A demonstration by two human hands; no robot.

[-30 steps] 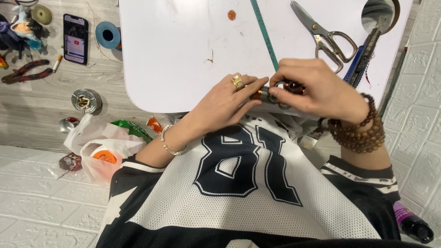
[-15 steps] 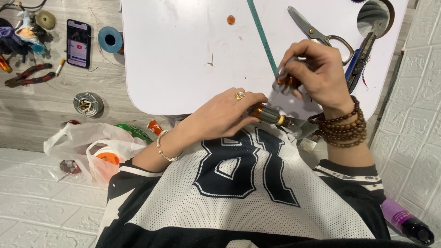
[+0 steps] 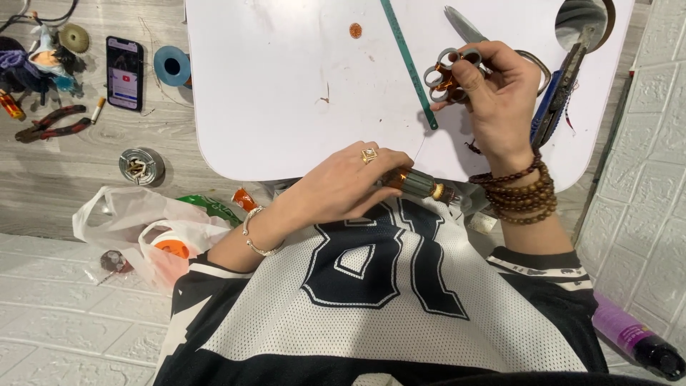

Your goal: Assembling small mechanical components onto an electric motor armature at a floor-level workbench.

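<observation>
Left hand [image 3: 336, 187] closed around a small motor rotor [image 3: 418, 184], brown and grey, held just off the near edge of the white tabletop [image 3: 286, 86] over the lap. Long axis of the rotor roughly level, running from the palm out toward the right, shaft end poking free past the fingertips. Right hand [image 3: 496, 93] raised above the tabletop toward its far right part, fingers pinched on a cluster of grey rings with copper wire [image 3: 446, 71] among them. A very fine strand just visible, running down from that cluster toward the rotor. So: rotor down and to the left of the right hand's pinch, the two well apart, left hand by far the nearer to the rotor.

Just beside the right hand, a green ruler [image 3: 409, 63] lying slantwise from the far edge inward, scissors [image 3: 468, 28] partly hidden behind the fingers, a dark tool [image 3: 561, 89] near the right edge. Off the tabletop to the left, on the floor: a phone [image 3: 123, 73], a blue tape roll [image 3: 171, 66], pliers [image 3: 50, 123], a white plastic bag [image 3: 136, 229].
</observation>
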